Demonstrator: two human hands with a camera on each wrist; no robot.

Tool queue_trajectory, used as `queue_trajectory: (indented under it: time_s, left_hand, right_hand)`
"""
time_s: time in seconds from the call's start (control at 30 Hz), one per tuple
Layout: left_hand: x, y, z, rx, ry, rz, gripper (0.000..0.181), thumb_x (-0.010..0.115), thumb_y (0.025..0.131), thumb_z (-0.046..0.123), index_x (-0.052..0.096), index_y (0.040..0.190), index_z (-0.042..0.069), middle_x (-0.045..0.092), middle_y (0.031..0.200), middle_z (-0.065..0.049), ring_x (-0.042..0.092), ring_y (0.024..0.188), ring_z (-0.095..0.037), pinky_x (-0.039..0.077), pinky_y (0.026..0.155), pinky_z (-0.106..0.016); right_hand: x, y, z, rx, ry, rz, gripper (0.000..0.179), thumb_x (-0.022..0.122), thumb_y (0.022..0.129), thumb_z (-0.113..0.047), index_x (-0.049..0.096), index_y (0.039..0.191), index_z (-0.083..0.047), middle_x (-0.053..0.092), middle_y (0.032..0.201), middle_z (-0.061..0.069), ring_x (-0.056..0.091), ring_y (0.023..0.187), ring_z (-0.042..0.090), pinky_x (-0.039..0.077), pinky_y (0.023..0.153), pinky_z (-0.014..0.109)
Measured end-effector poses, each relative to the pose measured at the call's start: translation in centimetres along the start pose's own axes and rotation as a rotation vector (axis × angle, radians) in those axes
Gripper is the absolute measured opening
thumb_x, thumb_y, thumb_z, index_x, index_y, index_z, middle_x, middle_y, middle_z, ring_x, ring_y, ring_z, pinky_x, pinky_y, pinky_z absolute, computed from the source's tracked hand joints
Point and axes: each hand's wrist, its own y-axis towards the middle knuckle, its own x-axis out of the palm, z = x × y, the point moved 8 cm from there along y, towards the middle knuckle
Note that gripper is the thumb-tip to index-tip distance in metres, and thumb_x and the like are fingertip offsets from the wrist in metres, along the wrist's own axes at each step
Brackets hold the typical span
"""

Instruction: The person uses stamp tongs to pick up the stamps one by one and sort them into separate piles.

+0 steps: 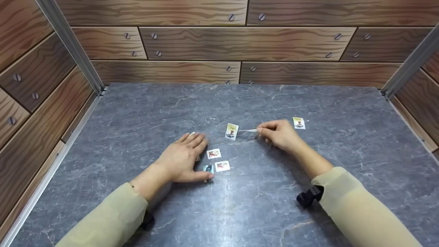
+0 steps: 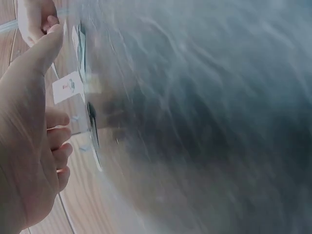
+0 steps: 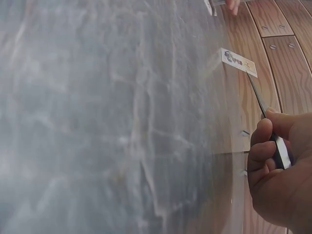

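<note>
My right hand (image 1: 279, 133) pinches slim metal tweezers (image 3: 260, 100) between thumb and fingers. At their tip, a small stamp-like picture card (image 1: 232, 131) with a yellow top stands tilted, seemingly raised off the table. My left hand (image 1: 185, 157) lies palm down, low over the table, fingers extended and thumb out to the side. By its thumb is a teal card (image 1: 208, 168), partly covered. Two white cards with red pictures, an upper one (image 1: 213, 153) and a lower one (image 1: 222, 166), lie right of this hand. A pale edge (image 1: 191, 134) shows past its fingertips; the rest is hidden.
Another yellow-topped card (image 1: 299, 122) lies beyond my right hand, to the right. The grey marbled table (image 1: 171, 103) is bordered by wood-patterned walls (image 1: 240, 43) at the back and both sides, with metal posts (image 1: 73, 44) in the corners.
</note>
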Motion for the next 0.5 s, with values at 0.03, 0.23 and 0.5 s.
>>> queue_trajectory:
  time_s: [0.03,0.23,0.5]
  left_hand:
    - [0.1,-0.2,-0.2,-0.005,0.0,-0.002,0.117,0.05,0.09,0.087,0.034,0.164,-0.002,0.032,0.169,-0.022,0.028,0.158,-0.039,0.019,0.13,-0.05]
    - [0.4,-0.9,-0.9,-0.021,-0.006,-0.017,0.12,0.05,0.088,0.089,0.033,0.164,-0.002,0.032,0.17,-0.02,0.026,0.159,-0.038,0.019,0.13,-0.052]
    - [1.0,-1.1,-1.4,-0.04,-0.012,-0.043,0.123,0.048,0.087,0.092,0.032,0.165,-0.002,0.03,0.17,-0.021,0.026,0.159,-0.037,0.019,0.13,-0.054]
  right_hand:
    - [-0.1,0.0,0.0,0.001,0.003,0.002,0.025,0.073,0.101,-0.011,0.077,0.115,0.009,0.068,0.074,0.003,0.056,0.06,0.006,0.047,0.047,0.02]
    - [-1.0,-0.3,-0.1,0.014,0.017,0.023,0.026,0.073,0.101,-0.011,0.076,0.116,0.009,0.066,0.072,0.003,0.056,0.059,0.005,0.046,0.047,0.02]
    - [-2.4,-0.6,0.2,0.014,0.02,0.026,0.031,0.073,0.102,-0.013,0.073,0.121,0.012,0.064,0.07,-0.002,0.055,0.058,0.004,0.044,0.047,0.018]
